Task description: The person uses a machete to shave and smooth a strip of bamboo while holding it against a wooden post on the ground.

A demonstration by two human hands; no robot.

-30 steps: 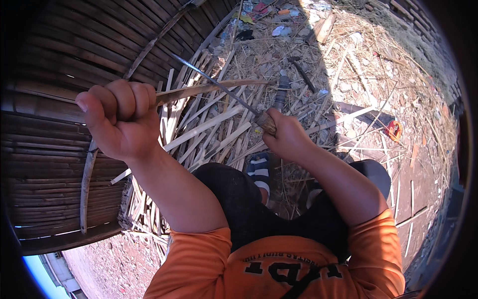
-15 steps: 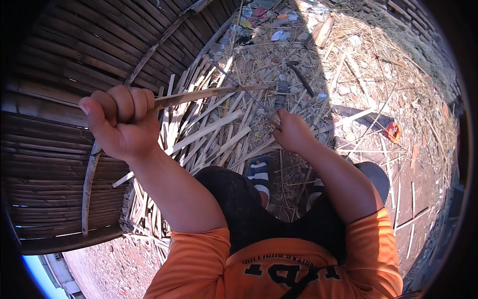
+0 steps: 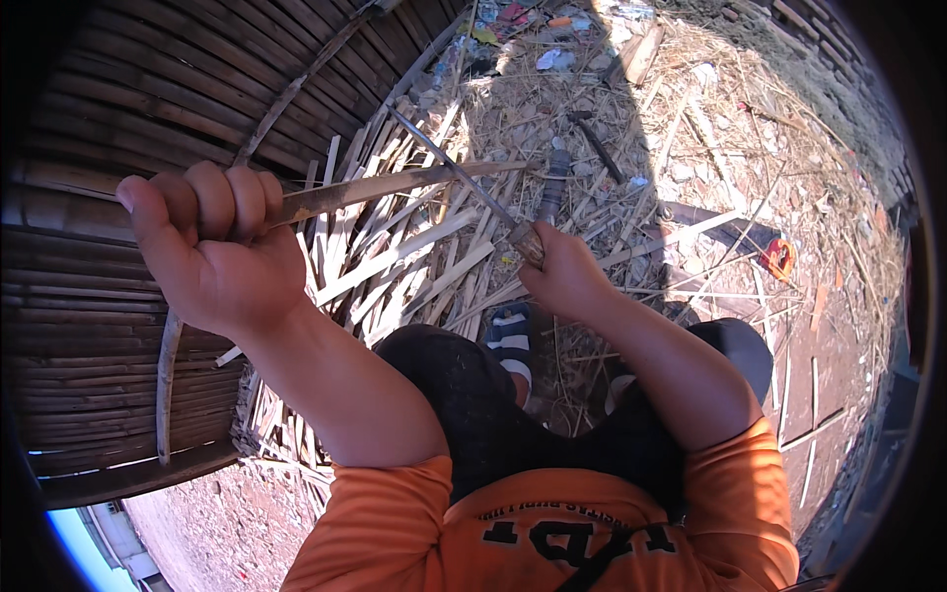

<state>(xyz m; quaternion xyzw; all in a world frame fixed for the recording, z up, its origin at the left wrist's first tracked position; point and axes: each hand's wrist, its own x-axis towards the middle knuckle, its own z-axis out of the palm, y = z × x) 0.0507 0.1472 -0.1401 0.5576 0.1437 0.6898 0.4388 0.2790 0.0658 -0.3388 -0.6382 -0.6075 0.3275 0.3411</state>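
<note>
Below my fingers the dirt ground (image 3: 838, 326) is strewn with straw (image 3: 631, 128); a heap of bamboo splits (image 3: 414, 266) lies on it, a red reel (image 3: 779, 259) farther right.

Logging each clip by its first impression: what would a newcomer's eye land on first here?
First the raised left hand, fisted around a long bamboo strip that runs across the upper centre. Next the right hand, gripping the handle of a long-bladed knife whose blade crosses that strip. Beneath them lies a pile of pale bamboo splints, with a big woven bamboo panel filling the left side.
</note>
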